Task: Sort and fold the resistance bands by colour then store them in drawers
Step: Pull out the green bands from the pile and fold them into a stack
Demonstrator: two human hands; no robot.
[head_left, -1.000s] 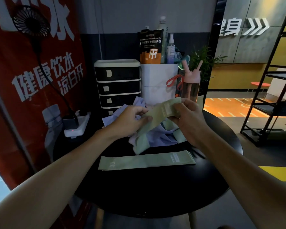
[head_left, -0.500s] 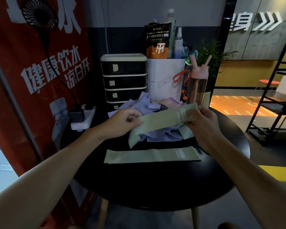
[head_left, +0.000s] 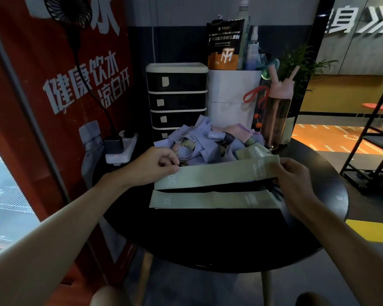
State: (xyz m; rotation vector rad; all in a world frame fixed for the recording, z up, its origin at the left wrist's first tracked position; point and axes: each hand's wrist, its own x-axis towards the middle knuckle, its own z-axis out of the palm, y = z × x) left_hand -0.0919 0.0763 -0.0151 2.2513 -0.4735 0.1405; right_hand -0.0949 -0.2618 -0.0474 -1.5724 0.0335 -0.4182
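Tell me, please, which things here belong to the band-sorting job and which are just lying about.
Job: held green band, gripped by left hand and right hand; flat green band; mixed band pile; drawer unit.
Lying about: pink bottle; power strip; white bin; fan; plant.

Things we see on the black surface (head_left: pixel 208 239)
A pink bottle (head_left: pixel 276 120) stands beside a white bin (head_left: pixel 230 98) holding an orange pouch (head_left: pixel 224 45). A white power strip (head_left: pixel 124 151) lies far left.
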